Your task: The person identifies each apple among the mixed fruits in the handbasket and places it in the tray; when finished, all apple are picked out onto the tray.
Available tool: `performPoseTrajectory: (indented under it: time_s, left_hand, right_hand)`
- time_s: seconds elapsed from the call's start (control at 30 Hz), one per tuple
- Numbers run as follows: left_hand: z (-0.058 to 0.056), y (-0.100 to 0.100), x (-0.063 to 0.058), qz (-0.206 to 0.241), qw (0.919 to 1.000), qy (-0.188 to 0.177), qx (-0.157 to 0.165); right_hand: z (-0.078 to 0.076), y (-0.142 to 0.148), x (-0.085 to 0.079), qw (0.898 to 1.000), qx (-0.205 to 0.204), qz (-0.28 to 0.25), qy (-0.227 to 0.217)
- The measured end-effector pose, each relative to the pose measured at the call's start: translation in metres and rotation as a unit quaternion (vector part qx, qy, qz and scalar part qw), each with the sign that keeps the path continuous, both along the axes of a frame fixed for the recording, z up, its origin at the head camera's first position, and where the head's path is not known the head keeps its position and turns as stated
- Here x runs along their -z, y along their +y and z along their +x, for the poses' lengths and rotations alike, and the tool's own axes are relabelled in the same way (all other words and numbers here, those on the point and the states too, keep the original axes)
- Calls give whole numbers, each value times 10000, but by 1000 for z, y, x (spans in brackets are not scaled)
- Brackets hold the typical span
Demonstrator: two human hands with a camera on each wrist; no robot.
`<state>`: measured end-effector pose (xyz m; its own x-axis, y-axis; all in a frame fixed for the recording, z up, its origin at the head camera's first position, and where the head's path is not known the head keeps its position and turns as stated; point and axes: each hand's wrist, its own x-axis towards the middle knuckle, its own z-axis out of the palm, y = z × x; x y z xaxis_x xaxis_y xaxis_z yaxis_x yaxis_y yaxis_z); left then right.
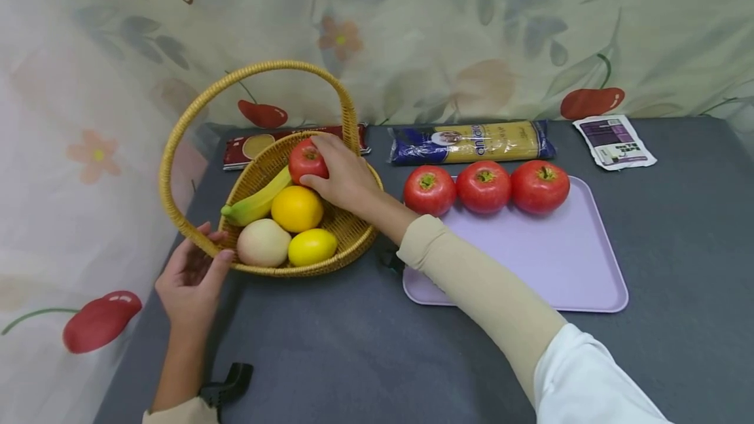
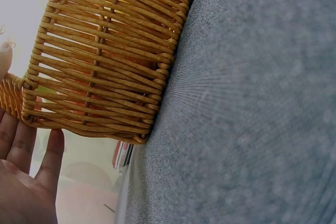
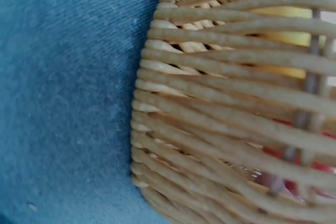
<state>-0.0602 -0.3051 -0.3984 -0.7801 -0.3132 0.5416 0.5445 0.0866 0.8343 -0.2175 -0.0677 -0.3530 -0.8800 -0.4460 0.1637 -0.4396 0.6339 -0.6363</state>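
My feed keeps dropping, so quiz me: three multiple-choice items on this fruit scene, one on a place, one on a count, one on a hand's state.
1. Where does the tomato that the right hand grips lie?
A. in the wicker basket
B. on the lilac tray
C. on the pasta packet

2. How many tomatoes stand on the tray?
A. one
B. three
C. five

3. What is the left hand doing?
A. lifting the banana
B. resting on its back, away from the basket
C. touching the basket's near rim

Answers: 1 A, the right hand's fingers curl round the tomato inside the basket, above the orange. 2 B, three stand in a row along the tray's far edge. 3 C, its thumb and fingers lie at the rim where the handle meets it.
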Motion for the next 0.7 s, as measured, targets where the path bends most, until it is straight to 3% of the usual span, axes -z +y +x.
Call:
performPoseTrajectory:
  time_s: [0.37,0.7]
  left_hand:
    - [-1,-3,5,-29,10000,19,-65]
    - [0,0,1,-38,10000,32,-68]
  right_hand:
    - [16,23,-10,9981,-65,-553,274]
    - [45,57,-16,9931,-125,-1121,309]
